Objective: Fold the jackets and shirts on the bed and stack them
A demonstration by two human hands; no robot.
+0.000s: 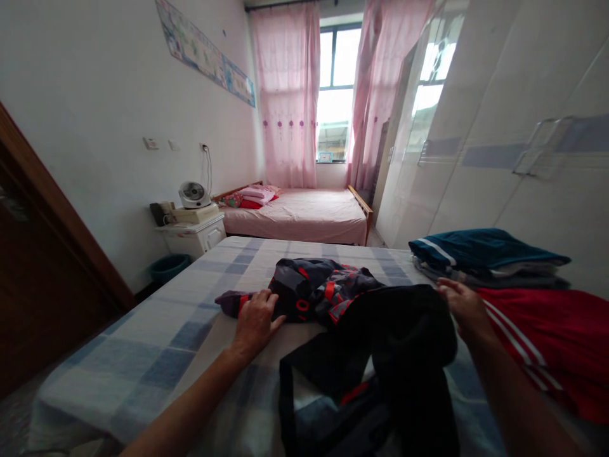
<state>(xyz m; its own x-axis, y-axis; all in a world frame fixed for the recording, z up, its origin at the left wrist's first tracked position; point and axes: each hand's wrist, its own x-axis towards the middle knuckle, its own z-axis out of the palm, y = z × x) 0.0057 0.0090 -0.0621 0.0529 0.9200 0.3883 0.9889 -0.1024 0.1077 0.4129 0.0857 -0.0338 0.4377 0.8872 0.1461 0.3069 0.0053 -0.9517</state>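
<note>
A crumpled dark garment (304,289) with grey and red patterning lies across the bed in front of me. Plain black cloth (404,330) continues from it toward me, draped and raised at the right; whether it is all one piece I cannot tell. My left hand (257,320) rests on the patterned part at its left end, thumb spread from the fingers. At the upper right edge of the black cloth, my right hand (464,311) is closed with its fingertips pinched on the fabric. Part of that grip is hidden.
Folded clothes, a teal garment (485,251) on top, are stacked at the right, beside red clothing (552,343) with white stripes. A checked sheet (190,343) covers this bed. Beyond stand a pink bed (304,212), a nightstand (209,235) with a fan (194,193), and a white wardrobe (499,158).
</note>
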